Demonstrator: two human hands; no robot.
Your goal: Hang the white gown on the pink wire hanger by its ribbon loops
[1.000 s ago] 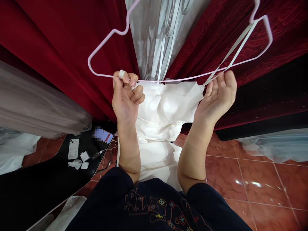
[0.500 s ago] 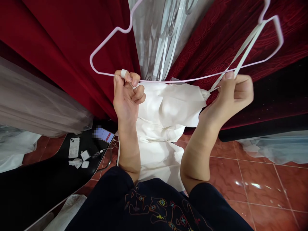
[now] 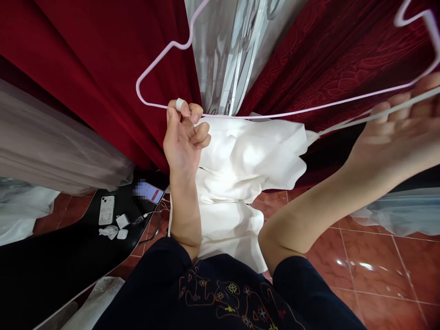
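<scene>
A pale pink hanger (image 3: 292, 113) stretches across the head view, its long lower bar nearly level. My left hand (image 3: 185, 142), with a white band round one finger, is closed on that bar near its left end. Under the bar hangs a white garment (image 3: 233, 183) of thin cloth. From its upper right corner a thin white strap (image 3: 347, 123) runs taut to my right hand (image 3: 402, 123). There the strap lies across the bent fingers, close to the right end of the hanger. The picture's edge cuts off part of this hand.
Red curtains (image 3: 120, 59) hang on both sides, with a shiny clear cover (image 3: 223, 59) between them. At left, a black bench (image 3: 68, 247) bears two phones, a charger (image 3: 122, 221) and a white case. Red tiles (image 3: 330, 261) cover the floor.
My right hand has moved right and up, drawing the strap off the hanger's right shoulder and stretching it sideways. The hanger's right end has shifted right. My left hand stays almost in place.
</scene>
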